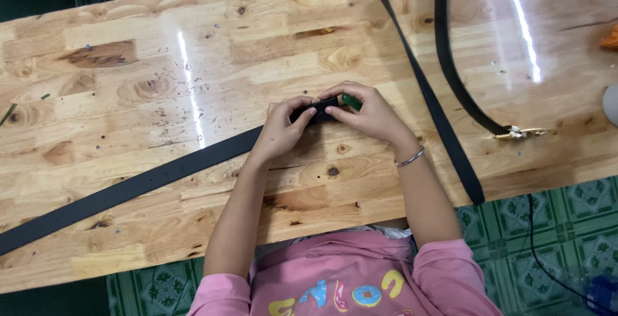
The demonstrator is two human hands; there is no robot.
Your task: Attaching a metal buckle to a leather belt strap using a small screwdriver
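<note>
Nothing on the wooden table [129,65] served as a container; no box, tray or bowl was in view, and everything lay bare on the glossy planks.

The left hand [283,126] was closed on the near end of a long black belt [141,184], thumb and fingers pinching the strap where it came up off the wood. From that hand the belt ran out toward eight o'clock and was cut off at the left edge of the view. The right hand [367,113], a thin silver bangle [410,157] on its wrist, was closed too, pressing the belt's end from the other side and holding a small green-handled tool [351,101] between thumb and forefinger. The two hands touched at the belt's tip, near the table's middle.

At about two o'clock from the hands a second black belt [428,103] crossed the table, ending near the front edge. A third black strap [450,65] lay just beside it, ending in a gold-coloured clasp [518,133].

The belt's tip was mostly hidden under the fingers, so its fittings could not be made out, and the tool's working end was covered as well. At the right edge an orange thing and a pale round thing were cut off and could not be identified. A dark cable [537,251] trailed over the green patterned floor [566,213].
</note>
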